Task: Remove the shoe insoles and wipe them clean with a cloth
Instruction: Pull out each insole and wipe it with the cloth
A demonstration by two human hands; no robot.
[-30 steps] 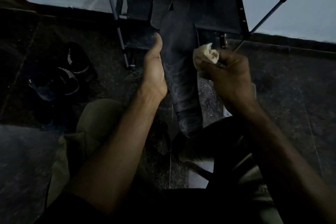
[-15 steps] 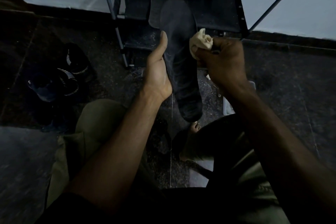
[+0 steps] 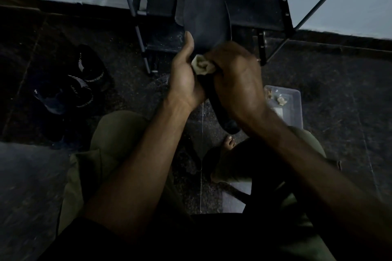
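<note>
A long dark insole (image 3: pixel 204 17) stands nearly upright in front of me, its toe end up and its heel end (image 3: pixel 230 126) near my knee. My left hand (image 3: pixel 183 78) holds its left edge at the middle, thumb lying up along it. My right hand (image 3: pixel 235 82) grips a small crumpled pale cloth (image 3: pixel 201 66) and presses it on the insole's middle, right beside my left palm. The hands hide the insole's midsection. A second dark insole (image 3: pixel 179 10) shows just behind the first.
A dark metal shoe rack (image 3: pixel 284 15) stands against the pale wall ahead. A pair of black shoes with white stripes (image 3: pixel 76 87) lies on the dark floor at left. A clear plastic tray (image 3: pixel 296 101) with small scraps sits at right. My bare foot (image 3: pixel 229 143) rests below the insole.
My right hand has carried the cloth from the insole's right edge down and left onto its middle, beside my left palm. The insole sits a little higher in view.
</note>
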